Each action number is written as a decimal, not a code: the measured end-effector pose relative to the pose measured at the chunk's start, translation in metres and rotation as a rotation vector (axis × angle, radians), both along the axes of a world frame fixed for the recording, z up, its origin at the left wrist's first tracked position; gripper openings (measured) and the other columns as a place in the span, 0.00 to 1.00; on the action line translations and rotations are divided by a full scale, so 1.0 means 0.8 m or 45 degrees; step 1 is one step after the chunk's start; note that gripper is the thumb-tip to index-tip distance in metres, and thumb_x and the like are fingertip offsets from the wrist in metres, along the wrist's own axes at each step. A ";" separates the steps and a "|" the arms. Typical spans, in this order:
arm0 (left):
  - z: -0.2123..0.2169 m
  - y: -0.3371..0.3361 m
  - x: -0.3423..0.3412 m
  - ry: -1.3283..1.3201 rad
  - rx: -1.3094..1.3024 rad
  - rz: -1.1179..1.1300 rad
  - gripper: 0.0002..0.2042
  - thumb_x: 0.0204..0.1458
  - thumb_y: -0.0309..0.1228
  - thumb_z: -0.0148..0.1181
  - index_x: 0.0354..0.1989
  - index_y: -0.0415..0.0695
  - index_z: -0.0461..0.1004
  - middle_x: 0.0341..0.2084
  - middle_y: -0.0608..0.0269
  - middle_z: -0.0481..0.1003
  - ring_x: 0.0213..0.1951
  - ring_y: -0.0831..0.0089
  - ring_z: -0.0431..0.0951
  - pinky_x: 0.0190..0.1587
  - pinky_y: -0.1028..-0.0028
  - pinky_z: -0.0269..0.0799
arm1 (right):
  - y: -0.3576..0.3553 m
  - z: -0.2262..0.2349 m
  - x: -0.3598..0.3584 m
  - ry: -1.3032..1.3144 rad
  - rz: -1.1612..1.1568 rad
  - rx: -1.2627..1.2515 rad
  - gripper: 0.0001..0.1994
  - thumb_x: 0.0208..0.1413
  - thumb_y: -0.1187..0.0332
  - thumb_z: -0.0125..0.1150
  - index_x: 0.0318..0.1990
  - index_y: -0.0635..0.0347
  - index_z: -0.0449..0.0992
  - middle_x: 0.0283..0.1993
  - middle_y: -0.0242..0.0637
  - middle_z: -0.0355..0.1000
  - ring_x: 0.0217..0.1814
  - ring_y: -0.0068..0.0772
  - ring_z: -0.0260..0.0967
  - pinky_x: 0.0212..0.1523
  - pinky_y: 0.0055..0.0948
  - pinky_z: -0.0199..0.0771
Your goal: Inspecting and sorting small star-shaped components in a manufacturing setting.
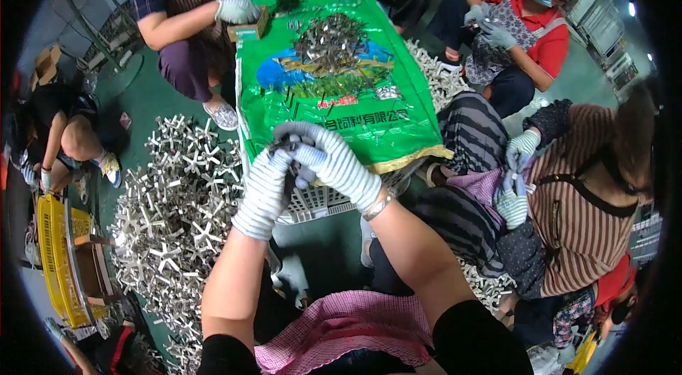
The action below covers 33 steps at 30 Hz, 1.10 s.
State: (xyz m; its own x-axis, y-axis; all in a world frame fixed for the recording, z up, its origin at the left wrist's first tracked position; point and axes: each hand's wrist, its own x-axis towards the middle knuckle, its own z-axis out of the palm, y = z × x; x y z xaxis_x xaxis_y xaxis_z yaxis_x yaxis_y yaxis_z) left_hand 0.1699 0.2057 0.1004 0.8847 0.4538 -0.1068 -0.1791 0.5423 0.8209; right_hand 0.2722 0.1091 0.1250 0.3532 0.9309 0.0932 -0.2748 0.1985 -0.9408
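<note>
Left hand (261, 187) and right hand (335, 158) touch near green sack (408, 91)

Dark piece (285, 147) mostly hidden between left hand (261, 187), right hand (332, 158); shape unclear.

The green sack (413, 109) looks glossy plastic, the stars (168, 256) metal

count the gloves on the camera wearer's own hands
2: the left glove and the right glove, close together, seen against the near end of the green sack. They partly overlap; neither is hidden.
</note>
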 end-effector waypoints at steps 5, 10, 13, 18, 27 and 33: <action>0.000 0.015 0.011 0.223 0.000 -0.056 0.12 0.55 0.33 0.53 0.45 0.41 0.71 0.33 0.65 0.74 0.32 0.79 0.75 0.31 0.79 0.73 | 0.021 -0.027 0.016 -0.216 -0.234 -0.135 0.12 0.55 0.74 0.51 0.46 0.63 0.73 0.36 0.30 0.72 0.36 0.16 0.67 0.38 0.18 0.70; 0.021 0.016 0.019 0.250 -0.168 -0.074 0.18 0.54 0.30 0.54 0.52 0.39 0.64 0.36 0.62 0.74 0.33 0.75 0.77 0.31 0.80 0.75 | 0.024 -0.034 0.027 -0.037 -0.493 -0.186 0.09 0.54 0.77 0.52 0.42 0.64 0.74 0.35 0.34 0.74 0.35 0.21 0.69 0.38 0.23 0.72; 0.018 0.019 0.015 0.304 0.054 -0.036 0.15 0.56 0.32 0.51 0.50 0.38 0.65 0.32 0.63 0.75 0.28 0.78 0.75 0.28 0.82 0.72 | 0.024 -0.043 0.028 -0.495 -0.600 -0.063 0.11 0.51 0.78 0.52 0.42 0.65 0.74 0.38 0.39 0.73 0.39 0.27 0.70 0.43 0.26 0.71; 0.021 0.011 0.020 0.256 0.220 0.058 0.12 0.56 0.33 0.52 0.44 0.37 0.68 0.29 0.63 0.75 0.25 0.79 0.75 0.24 0.83 0.69 | 0.016 -0.029 0.027 -0.563 -0.475 -0.198 0.15 0.50 0.76 0.49 0.47 0.64 0.72 0.43 0.45 0.71 0.47 0.33 0.68 0.48 0.29 0.68; 0.029 -0.009 0.027 0.235 0.027 0.106 0.12 0.56 0.36 0.51 0.43 0.41 0.70 0.26 0.70 0.72 0.22 0.84 0.69 0.23 0.85 0.64 | 0.009 -0.038 0.028 -0.599 -0.689 -0.215 0.10 0.51 0.77 0.52 0.41 0.63 0.76 0.36 0.39 0.73 0.39 0.27 0.70 0.43 0.26 0.71; 0.036 0.002 0.007 0.347 0.192 -0.146 0.14 0.56 0.39 0.51 0.43 0.41 0.69 0.23 0.69 0.71 0.19 0.85 0.68 0.19 0.85 0.61 | 0.011 -0.027 0.019 -0.092 -0.241 0.082 0.19 0.57 0.78 0.45 0.58 0.63 0.62 0.51 0.39 0.68 0.49 0.27 0.67 0.51 0.26 0.68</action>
State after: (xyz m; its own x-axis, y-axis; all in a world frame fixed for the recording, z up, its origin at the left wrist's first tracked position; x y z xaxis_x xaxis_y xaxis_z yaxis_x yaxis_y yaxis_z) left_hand 0.1753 0.2076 0.1290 0.8790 0.3820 -0.2856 0.1129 0.4151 0.9028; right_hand 0.2873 0.1181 0.1031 0.5111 0.8401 0.1815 -0.1594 0.3002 -0.9405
